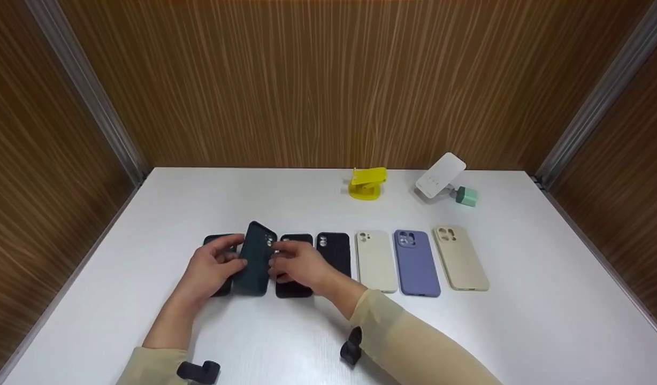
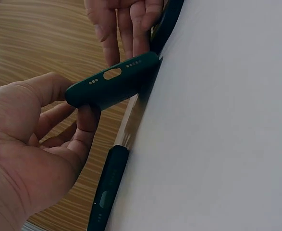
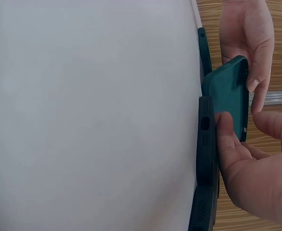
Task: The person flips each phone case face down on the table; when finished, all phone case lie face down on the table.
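Note:
A dark green phone case (image 1: 255,262) is tilted up from the tabletop, its inner side showing in the right wrist view. My left hand (image 1: 208,267) pinches one long edge of it between thumb and fingers. In the left wrist view, the case's end with the port cutout (image 2: 113,73) faces the camera. Beside the opposite edge, near the camera holes, my right hand (image 1: 302,264) has its fingers loosely bent; whether they touch the case is unclear. Another dark case (image 1: 221,289) lies partly hidden under my left hand. A black case (image 1: 295,289) lies beneath my right hand.
Further right in the row lie another black case (image 1: 336,256), a cream case (image 1: 376,264), a purple case (image 1: 419,270) and a beige case (image 1: 462,262). Behind them stand a yellow phone stand (image 1: 367,184) and a white stand (image 1: 441,174) beside a green block (image 1: 467,196).

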A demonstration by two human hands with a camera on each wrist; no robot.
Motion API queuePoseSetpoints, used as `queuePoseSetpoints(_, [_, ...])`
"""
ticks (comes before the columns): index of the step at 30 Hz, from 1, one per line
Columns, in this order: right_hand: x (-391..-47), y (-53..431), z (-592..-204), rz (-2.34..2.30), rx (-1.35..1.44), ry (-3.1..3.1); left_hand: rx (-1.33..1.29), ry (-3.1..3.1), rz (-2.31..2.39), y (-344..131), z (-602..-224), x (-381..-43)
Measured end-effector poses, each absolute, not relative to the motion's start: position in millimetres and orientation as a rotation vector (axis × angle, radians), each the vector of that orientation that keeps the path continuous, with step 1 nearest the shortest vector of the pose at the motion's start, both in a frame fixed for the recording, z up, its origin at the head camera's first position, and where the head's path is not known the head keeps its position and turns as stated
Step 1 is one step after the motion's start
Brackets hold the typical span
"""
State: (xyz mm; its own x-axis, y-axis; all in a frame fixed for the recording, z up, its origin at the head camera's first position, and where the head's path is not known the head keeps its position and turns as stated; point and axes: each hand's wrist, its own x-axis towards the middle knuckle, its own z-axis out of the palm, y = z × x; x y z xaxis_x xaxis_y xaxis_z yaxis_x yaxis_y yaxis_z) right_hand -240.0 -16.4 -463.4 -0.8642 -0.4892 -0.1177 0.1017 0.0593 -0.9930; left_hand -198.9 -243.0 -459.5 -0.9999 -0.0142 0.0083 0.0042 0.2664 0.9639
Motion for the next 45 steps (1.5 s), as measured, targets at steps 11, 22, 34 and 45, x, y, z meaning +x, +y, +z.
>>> queuePoseSetpoints(11, [-245.6,-16.8,-461.0,-1.936,-0.236,1.723,-0.120,-2.438,-1.964,-239.1,-459.6,-200.2])
queuePoseSetpoints(22, [-247.9,-16.2,-458.3,-2.011,-0.196,1.608,-0.272,-2.546,-1.992,-234.0,-456.6,-198.2])
queuePoseSetpoints(34, [-249.1,-16.3,-462.3,-2.052,-0.197,1.582,-0.457,-2.620,-1.976,-233.6,-460.7,-197.6])
queuePoseSetpoints(45, [-249.3,-15.4,-464.1,-2.010,-0.187,1.656,-0.429,-2.647,-1.961,-232.4,-462.6,-197.7])
